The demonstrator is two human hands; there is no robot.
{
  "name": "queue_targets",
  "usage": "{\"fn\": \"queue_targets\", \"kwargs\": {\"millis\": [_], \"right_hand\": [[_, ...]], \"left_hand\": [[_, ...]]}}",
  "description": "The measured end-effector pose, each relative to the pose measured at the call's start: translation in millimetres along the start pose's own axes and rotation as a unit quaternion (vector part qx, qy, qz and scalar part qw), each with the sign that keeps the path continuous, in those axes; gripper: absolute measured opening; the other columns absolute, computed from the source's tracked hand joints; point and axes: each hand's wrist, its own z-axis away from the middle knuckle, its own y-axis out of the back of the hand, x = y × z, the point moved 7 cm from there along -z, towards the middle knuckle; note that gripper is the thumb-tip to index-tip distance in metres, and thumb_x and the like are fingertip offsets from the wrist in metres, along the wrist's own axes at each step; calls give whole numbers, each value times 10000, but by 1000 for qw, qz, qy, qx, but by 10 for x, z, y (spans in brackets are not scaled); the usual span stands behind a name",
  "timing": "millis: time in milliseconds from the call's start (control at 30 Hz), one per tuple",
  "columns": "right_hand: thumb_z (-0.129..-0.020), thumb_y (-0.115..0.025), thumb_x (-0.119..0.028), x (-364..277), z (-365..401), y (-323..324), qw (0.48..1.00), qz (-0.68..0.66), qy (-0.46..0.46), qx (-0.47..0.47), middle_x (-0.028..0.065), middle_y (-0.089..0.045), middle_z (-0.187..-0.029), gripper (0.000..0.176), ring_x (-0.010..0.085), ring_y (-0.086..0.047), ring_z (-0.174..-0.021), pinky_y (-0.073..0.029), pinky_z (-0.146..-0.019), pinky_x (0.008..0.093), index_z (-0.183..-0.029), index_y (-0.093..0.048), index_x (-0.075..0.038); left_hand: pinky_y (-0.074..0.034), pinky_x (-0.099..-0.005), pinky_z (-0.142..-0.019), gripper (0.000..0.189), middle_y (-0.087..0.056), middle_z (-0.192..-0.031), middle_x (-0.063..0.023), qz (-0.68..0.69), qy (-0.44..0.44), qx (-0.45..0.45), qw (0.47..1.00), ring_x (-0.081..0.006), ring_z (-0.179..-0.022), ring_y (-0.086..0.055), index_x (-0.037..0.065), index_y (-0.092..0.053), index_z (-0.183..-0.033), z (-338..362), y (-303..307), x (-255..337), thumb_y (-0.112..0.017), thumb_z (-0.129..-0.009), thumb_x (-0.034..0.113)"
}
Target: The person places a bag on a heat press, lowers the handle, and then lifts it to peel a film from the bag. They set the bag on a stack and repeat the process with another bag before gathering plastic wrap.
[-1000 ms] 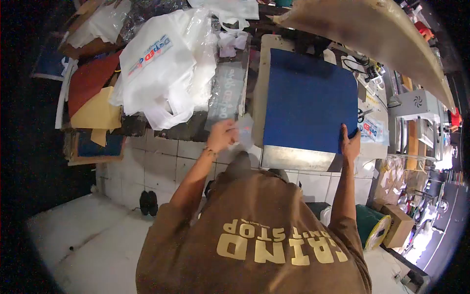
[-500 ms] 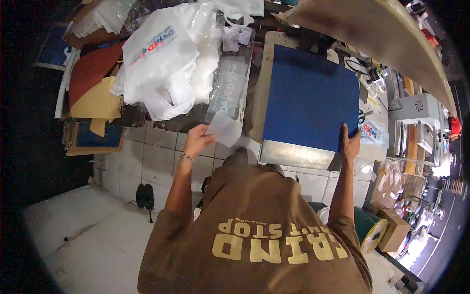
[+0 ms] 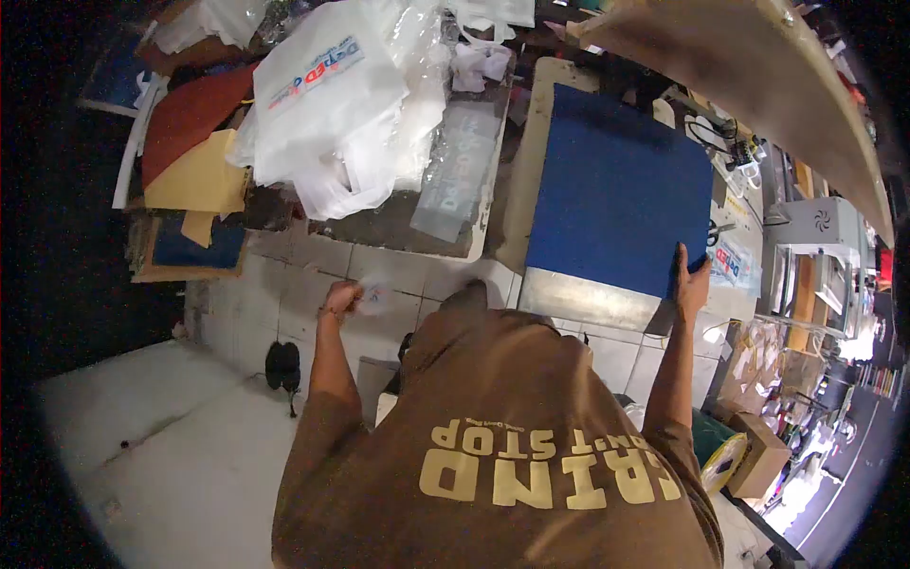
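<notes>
My left hand (image 3: 342, 297) is closed at the near edge of the left table, over the tiled floor. A small translucent sheet (image 3: 374, 298), blurred, extends from its fingers. My right hand (image 3: 693, 284) grips the right edge of a blue board (image 3: 616, 190), thumb on top and the other fingers at the side. A bare metallic strip (image 3: 592, 302) runs along the board's near edge. Left of the board, a printed translucent sheet (image 3: 457, 171) lies on the left table (image 3: 379, 230).
White printed bags (image 3: 327, 90) are piled on the left table beside brown and tan sheets (image 3: 204, 175). Scissors (image 3: 722, 229) and a printed sheet (image 3: 732, 263) lie right of the board. A grey machine (image 3: 815, 220) stands farther right. Black footwear (image 3: 282, 366) rests on the floor.
My left hand has moved left and toward my body with the small sheet, off the left table's corner. My right hand stays at the board's edge. The whole view has shifted slightly.
</notes>
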Motion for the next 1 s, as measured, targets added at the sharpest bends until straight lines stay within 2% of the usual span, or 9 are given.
{"fn": "queue_targets", "kwargs": {"millis": [67,300,367,500,533,633,767,900,1000], "right_hand": [[-847,-587,-691,-58,8,0,1000,-9,4,-7,271,-606,-1252,887,408,-577,-1182,-432,-995,437,-1332,-505,47],[-833,-648,-643,90,-29,-55,999,-31,22,31,236,-649,-1150,791,407,-635,-1040,-486,-897,453,-1253,-535,18],[-833,-671,-609,-5,-33,8,995,-39,73,48,268,-640,-1095,782,404,-628,-1014,-487,-887,451,-1229,-534,51],[-822,-715,-531,-292,133,185,968,36,186,165,321,-375,-1409,852,478,-373,-1283,-247,-1082,584,-1418,-401,-11],[-815,-734,-509,-561,276,344,963,-6,203,176,288,-461,-1354,792,439,-458,-1224,-329,-1050,534,-1381,-459,-27],[-797,-795,-458,-1086,669,105,912,-359,111,-162,176,-667,-1058,690,291,-633,-968,-496,-849,388,-1258,-574,5],[-898,-740,-263,-1265,1061,-402,837,-429,-1,-341,70,-682,-1042,380,127,-623,-896,-506,-807,297,-1154,-629,-6],[-929,-704,-193,-1187,1077,-655,749,-552,-123,-344,25,-695,-964,211,62,-620,-842,-511,-761,242,-1055,-665,-29],[-942,-683,-238,-1141,1063,-851,744,-544,-83,-379,50,-712,-996,272,162,-698,-862,-583,-720,333,-1149,-616,-75]], "left_hand": [[-419,-290,-519,97,-541,-626,-55,132,-51,-99,985,-147,-554,-520,33,-609,-726,398,-151,377,-650,-757,116],[-382,-250,-557,139,-575,-726,8,176,-301,-203,915,-90,-612,-514,24,-613,-921,1201,-763,2071,-621,-783,31],[-372,-231,-539,170,-604,-790,18,286,-249,-241,893,-65,-612,-502,32,-611,-969,1258,-1047,2510,-632,-802,7],[-371,-206,-545,145,-624,-827,5,132,-320,-309,886,-60,-634,-507,37,-620,-965,1616,-1692,3246,-664,-830,7],[-388,-209,-559,153,-628,-832,-1,79,-338,-322,881,-62,-645,-513,31,-620,-987,1870,-1913,3415,-671,-845,6],[-423,-218,-582,178,-633,-839,-9,16,-370,-367,853,-65,-662,-526,17,-620,-1030,2257,-2476,3641,-686,-865,9],[-465,-243,-594,199,-660,-855,-35,80,-382,-399,830,-78,-670,-557,1,-624,-1062,2376,-2721,3738,-699,-885,53],[-476,-238,-610,173,-687,-890,-63,112,-347,-278,889,-87,-694,-585,-4,-628,-1061,1743,-2389,3709,-672,-920,88],[-528,-355,-734,272,-725,-965,-102,-129,-493,14,860,-225,-838,-672,62,-634,-1129,924,-1894,3572,-690,-916,223]]}}
